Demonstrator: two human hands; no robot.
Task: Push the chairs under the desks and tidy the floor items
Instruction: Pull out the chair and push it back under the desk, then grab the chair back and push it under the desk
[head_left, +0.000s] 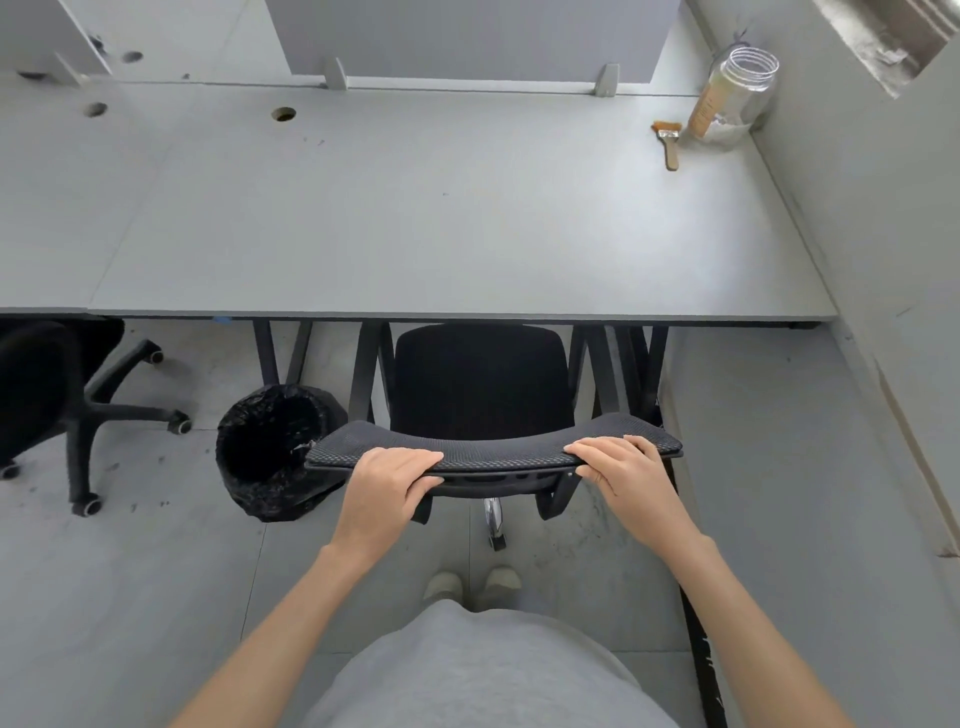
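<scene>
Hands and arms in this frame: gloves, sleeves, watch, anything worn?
Nothing worn. The left hand and right hand are bare: no gloves, rings or watch visible. Both forearms are bare to the frame edge, with no sleeve in view.

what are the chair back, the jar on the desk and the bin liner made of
Chair back: black mesh fabric, going by its woven dotted texture, on what looks like a plastic frame. Jar: clear, threaded neck, probably plastic, possibly glass. Bin liner: thin glossy black plastic film, crinkled.
</scene>
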